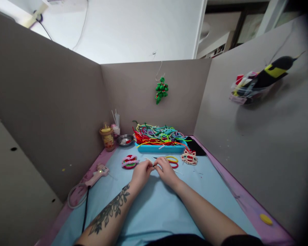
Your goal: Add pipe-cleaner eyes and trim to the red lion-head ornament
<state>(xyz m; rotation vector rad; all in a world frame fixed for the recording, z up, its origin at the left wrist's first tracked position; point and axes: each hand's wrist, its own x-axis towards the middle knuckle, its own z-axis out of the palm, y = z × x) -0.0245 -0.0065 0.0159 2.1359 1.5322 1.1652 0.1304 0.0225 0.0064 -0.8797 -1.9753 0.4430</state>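
Note:
My left hand (141, 172) and my right hand (165, 172) meet over the light blue mat (154, 205), fingertips pinched together on a small thin piece I cannot make out. Just beyond the right hand lie yellow and red pipe-cleaner loops (172, 160). A red, green and pink round craft piece (129, 161) lies to the left of my left hand. A white and red fuzzy craft piece (189, 157) lies to the right. Behind them a blue tray (160, 148) holds a heap of coloured pipe cleaners (159, 134).
A pink glue gun (99, 172) with a cord lies at the left on the mat. A small metal bowl (125, 139), a yellow-lidded jar (107, 137) and white sticks stand at the back left. Grey partition walls enclose the desk; a green ornament (161, 90) hangs on the back wall.

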